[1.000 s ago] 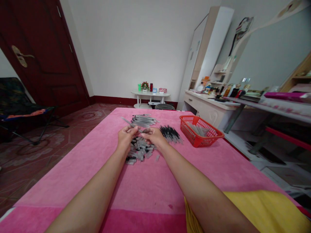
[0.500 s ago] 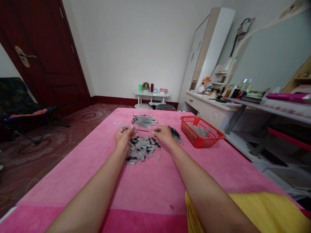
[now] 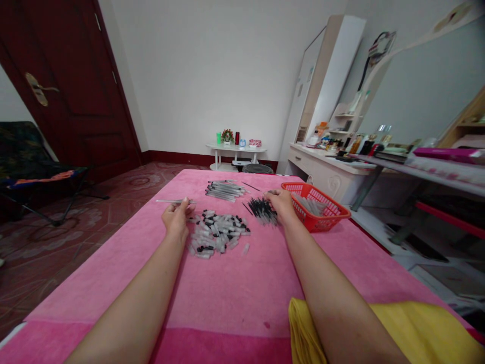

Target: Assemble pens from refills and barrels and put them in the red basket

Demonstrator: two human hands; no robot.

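Note:
My left hand (image 3: pixel 176 217) is closed in a pinch on a slim, clear pen barrel (image 3: pixel 164 201) that points out to the left. Just right of it lies a loose heap of short clear and black pen caps (image 3: pixel 222 230). My right hand (image 3: pixel 282 202) bends over a pile of thin black pen refills (image 3: pixel 263 210), its fingers closed together at the pile's far edge. What those fingers hold, if anything, is too small to make out. Beyond the caps, a stack of clear pen barrels (image 3: pixel 225 190) lies side by side. A single dark refill (image 3: pixel 250 186) rests right of that stack.
A red plastic basket (image 3: pixel 329 222) with clear pieces inside stands right of my right hand. The table has a pink cloth (image 3: pixel 227 293), and yellow fabric (image 3: pixel 417 323) lies at the near right. A dressing table (image 3: pixel 329 164) stands farther right, a folding chair (image 3: pixel 34 162) at left.
My hands have moved apart. The right went from the thin dark refill between them to the refill pile; the left shifted left, still holding the pen barrel.

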